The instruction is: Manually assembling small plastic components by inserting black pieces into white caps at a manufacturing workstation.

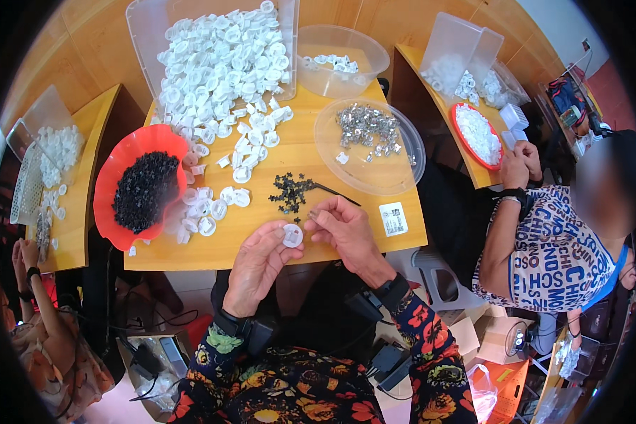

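At the frame's centre your left hand (pixel 261 263) pinches a white round piece (pixel 292 236); your right hand (pixel 348 237) is drawn narrow beside it, though I cannot tell if it grips anything; the work looks far from done, with white pieces (pixel 222 60) heaped at upper centre and black parts (pixel 287 189) loose above your hands.

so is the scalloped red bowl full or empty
The red bowl is partly full: a heap of small black pieces lies inside, with bare red wall showing around it.
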Tool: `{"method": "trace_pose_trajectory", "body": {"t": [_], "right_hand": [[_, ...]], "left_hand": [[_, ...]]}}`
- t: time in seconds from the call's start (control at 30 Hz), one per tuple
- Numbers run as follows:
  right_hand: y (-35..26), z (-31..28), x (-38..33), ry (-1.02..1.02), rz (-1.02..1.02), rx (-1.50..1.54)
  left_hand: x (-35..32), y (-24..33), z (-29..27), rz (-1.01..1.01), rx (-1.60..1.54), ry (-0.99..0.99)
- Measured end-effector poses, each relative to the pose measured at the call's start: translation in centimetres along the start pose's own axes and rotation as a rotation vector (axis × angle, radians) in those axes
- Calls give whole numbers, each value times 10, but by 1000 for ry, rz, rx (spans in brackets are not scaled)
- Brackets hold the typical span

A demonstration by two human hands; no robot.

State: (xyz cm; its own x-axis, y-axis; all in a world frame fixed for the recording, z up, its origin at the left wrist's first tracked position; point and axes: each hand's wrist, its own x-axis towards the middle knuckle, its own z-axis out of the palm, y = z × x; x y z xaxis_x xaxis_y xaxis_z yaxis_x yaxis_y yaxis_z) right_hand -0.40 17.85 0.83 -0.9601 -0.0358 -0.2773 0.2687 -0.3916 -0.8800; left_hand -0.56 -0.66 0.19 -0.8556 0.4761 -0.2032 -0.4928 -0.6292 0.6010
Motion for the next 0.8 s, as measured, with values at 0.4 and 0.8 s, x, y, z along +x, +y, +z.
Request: {"method": "trace_pose_trajectory", "body": {"t": [0.4,0.8], "right_hand": [[1,0,-4,-68,-16,55],[-8,18,-16,37,-625,-533]], "left_hand": [[2,2,3,-11,16,1],[6,-5,12,-114,-33,-90]]}}
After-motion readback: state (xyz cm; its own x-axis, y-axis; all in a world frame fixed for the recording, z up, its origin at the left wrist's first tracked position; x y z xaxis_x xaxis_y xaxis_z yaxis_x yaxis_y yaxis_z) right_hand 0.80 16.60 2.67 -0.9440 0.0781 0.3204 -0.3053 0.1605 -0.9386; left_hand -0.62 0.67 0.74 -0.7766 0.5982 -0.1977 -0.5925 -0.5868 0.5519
